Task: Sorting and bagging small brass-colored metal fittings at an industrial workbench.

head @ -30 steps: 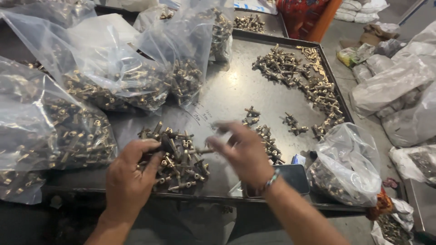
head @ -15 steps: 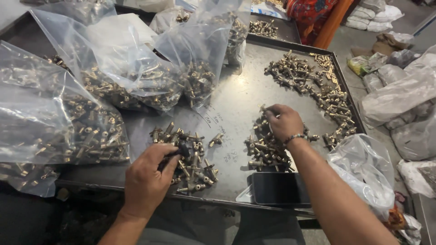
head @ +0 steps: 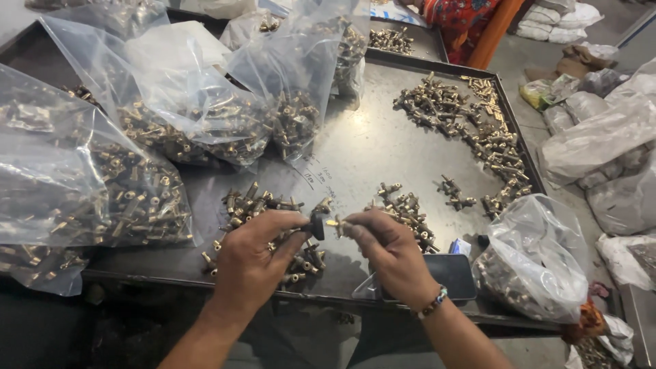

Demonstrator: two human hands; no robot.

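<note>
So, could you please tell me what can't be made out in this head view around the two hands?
- Small dark part pinched by the left hand: too small to tell its kind.
- Brass fitting in the right hand: mostly hidden by the fingers.
- Dark flat object: partly covered by the right hand.
- Bags of fittings: cut off by the left edge.
- Person at top: cut off by the top edge.

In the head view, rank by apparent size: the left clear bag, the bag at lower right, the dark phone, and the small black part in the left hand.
1. Left clear bag
2. Lower-right bag
3. Phone, partly hidden by the right hand
4. Black part in the left hand
</note>
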